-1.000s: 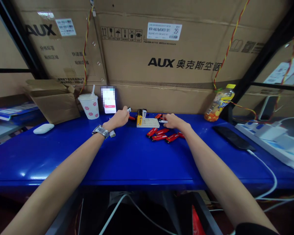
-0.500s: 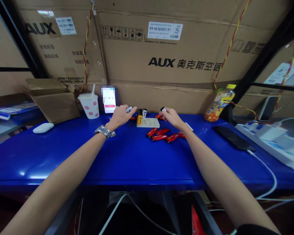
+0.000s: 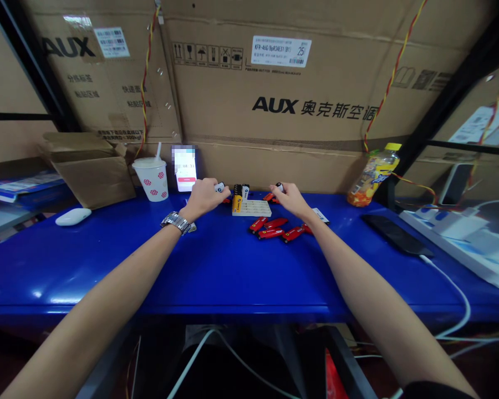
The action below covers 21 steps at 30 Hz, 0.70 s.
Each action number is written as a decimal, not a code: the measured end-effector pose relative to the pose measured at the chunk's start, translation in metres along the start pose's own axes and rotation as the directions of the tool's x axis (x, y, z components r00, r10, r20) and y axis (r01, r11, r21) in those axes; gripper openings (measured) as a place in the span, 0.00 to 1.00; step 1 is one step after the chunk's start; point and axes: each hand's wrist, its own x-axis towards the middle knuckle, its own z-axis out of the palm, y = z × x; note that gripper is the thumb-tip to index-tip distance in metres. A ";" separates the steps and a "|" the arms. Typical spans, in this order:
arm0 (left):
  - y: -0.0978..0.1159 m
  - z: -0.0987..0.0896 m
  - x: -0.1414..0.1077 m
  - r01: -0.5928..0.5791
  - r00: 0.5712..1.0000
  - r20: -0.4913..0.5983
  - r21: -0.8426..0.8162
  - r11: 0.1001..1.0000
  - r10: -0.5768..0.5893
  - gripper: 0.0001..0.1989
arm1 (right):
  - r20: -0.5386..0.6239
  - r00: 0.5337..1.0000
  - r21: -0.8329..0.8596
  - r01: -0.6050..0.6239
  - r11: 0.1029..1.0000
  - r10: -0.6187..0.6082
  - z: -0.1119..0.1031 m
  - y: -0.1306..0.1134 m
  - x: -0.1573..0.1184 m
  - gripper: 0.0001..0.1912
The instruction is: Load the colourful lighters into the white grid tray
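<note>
1. Pale slotted tray (image 3: 254, 209) lay on the blue table (image 3: 233, 271), between my two hands and near the big carton (image 3: 216, 111) behind.
2. At its left end stood a yellow-and-black group of small cylinders (image 3: 237, 204), batteries as I judged, with one white cylinder (image 3: 245, 192) just beside. So this end was already occupied; farther right, the pale slots were open to view.
3. My left hand (image 3: 203, 197) had its fingers pinched around a white battery (image 3: 219, 188), near the tray but not in it.
4. My right hand (image 3: 293, 199) gripped a dark-tipped battery (image 3: 279, 187) with the fingertips, also outside the tray.
5. Several red pieces (image 3: 271, 234) lay loosely in front of the tray, toward the right, and one white piece (image 3: 321, 215) lay beside my right wrist. None of these was set in the tray. The full count I could not tell.
6. Farther out, a lit phone (image 3: 186, 169) stood near a paper cup (image 3: 152, 185) on the left, and a tilted bottle (image 3: 368, 180) was at the right.
</note>
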 end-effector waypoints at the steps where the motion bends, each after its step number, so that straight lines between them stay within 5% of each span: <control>1: -0.001 0.001 0.001 -0.001 1.000 0.002 0.003 1.000 0.001 0.15 | 0.004 1.000 -0.001 -0.001 1.000 0.001 -0.001 0.000 0.000 0.19; 6: -0.005 0.004 0.002 -0.027 1.000 -0.011 0.016 1.000 0.027 0.11 | -0.002 1.000 -0.018 0.012 1.000 -0.012 -0.002 0.005 0.000 0.13; 21: -0.004 0.005 0.001 -0.002 1.000 -0.017 -0.027 1.000 0.002 0.11 | 0.031 0.999 -0.075 -0.015 0.997 0.017 0.001 0.004 0.000 0.14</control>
